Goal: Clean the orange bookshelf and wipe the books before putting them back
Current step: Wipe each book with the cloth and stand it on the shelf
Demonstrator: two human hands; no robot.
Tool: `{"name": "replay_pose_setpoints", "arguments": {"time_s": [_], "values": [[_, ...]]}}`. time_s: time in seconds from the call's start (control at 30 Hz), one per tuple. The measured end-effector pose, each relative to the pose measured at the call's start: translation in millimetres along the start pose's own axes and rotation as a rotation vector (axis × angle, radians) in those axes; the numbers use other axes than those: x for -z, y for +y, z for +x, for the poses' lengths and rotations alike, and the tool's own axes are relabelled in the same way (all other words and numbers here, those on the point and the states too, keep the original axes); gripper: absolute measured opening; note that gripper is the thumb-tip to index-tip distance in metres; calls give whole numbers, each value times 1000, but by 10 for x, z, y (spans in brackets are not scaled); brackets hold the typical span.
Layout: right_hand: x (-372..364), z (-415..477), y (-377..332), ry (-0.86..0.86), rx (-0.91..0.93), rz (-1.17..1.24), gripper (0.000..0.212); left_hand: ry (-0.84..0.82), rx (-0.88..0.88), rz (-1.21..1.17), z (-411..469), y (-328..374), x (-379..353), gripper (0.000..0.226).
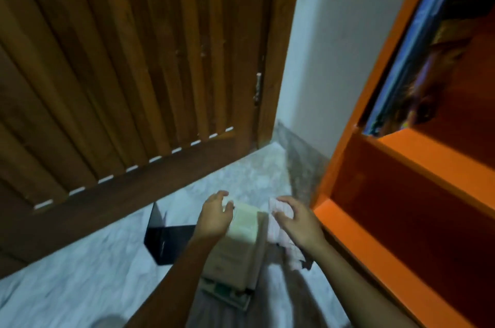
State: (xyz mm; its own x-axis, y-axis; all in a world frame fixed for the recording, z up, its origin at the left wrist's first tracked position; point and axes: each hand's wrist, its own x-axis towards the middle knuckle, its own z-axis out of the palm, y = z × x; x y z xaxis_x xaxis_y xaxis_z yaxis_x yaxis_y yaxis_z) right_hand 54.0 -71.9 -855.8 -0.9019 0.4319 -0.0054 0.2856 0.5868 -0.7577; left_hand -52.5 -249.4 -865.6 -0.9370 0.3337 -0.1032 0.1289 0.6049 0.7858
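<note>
A pile of pale books [241, 247] lies on the marble floor in front of me. My left hand [214, 216] curls over the far left edge of the top book. My right hand [297, 223] holds a light pink cloth [281, 231] against the right side of the pile. The orange bookshelf [401, 166] stands to the right; its lower shelves hold nothing, and an upper shelf keeps several dark books [417, 65]. The whole frame is blurred.
A black metal bookend [166, 239] stands on the floor left of the pile. A brown slatted wooden door [120, 73] fills the left. A white wall [334, 59] with a grey skirting runs between door and shelf.
</note>
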Motion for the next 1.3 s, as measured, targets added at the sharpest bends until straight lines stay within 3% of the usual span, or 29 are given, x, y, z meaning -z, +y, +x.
{"name": "replay_pose_setpoints", "arguments": {"time_s": [0.2,0.3,0.4,0.6,0.8,0.93,1.07,1.2,1.3], "values": [[-825,1,552,-191,-210,117,16,-105,270,-21,93,-1022,-339,26],[-1129,53,678,-231,-385,176,25,-147,332,-42,146,-1282,-454,33],[-1371,78,755,-268,-439,132,42,-210,372,-93,233,-1435,-548,41],[-1644,16,741,-154,-553,261,49,-270,394,-118,315,-1577,-536,42],[-1772,48,692,-209,-542,280,51,-224,398,-310,271,-1729,-352,57],[-1854,27,662,-216,-540,318,50,-155,517,-554,211,-1724,-287,57],[-1841,1,590,-239,-548,368,44,-108,444,-641,124,-1647,-256,44],[-1610,29,398,-299,-485,399,22,-56,362,-707,75,-1340,-192,36],[-1285,81,104,-258,-374,445,23,-68,276,-725,36,-1064,-46,30]]}}
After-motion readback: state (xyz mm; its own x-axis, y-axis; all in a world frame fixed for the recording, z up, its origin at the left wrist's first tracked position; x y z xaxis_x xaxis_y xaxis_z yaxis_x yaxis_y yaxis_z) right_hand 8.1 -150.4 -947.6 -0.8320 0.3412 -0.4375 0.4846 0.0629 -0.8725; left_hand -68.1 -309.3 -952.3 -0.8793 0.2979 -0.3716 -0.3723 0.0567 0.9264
